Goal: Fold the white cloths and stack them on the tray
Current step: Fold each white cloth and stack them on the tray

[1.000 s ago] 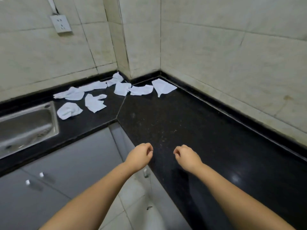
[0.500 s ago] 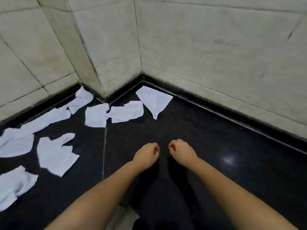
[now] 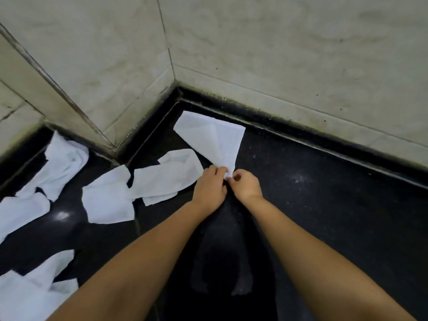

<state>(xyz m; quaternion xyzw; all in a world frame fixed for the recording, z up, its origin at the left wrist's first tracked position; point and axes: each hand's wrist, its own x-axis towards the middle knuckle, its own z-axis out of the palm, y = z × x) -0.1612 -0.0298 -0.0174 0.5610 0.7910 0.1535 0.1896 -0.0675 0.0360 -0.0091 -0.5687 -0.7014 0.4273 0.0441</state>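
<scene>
Two hands meet at one point: left hand (image 3: 209,187) and right hand (image 3: 245,185) both pinch the near tip of the cloth (image 3: 214,135). Fingers (image 3: 218,170) of each are curled onto that gathered corner; nothing else is held.

Cloth lies on the black table (image 3: 324,216), fanned out from the pinched tip toward the wall corner, far edge close to the raised back strip. Shape is roughly triangular, with a crease running down its middle. Pinching at the tip probably serves to lift or drag it toward the open part of the table, where it can be spread and folded. Folding judged not yet begun.

Around it:
- second cloth (image 3: 166,174), crumpled, just left of the left hand, its near edge touching or almost touching the knuckles; cannot tell which.
- third cloth (image 3: 107,200), overlapping the second at its left end.
- further loose cloths at far left (image 3: 62,163) and at lower left (image 3: 34,290), all unfolded.
- tiled wall (image 3: 278,54) behind, with a jutting corner (image 3: 76,107) between the cloth groups.

Tray not in view; stacking place unknown from here.

In the way: little. Table right of the hands is bare and dark. Second cloth sits close enough to get dragged along if the pull goes leftward.
</scene>
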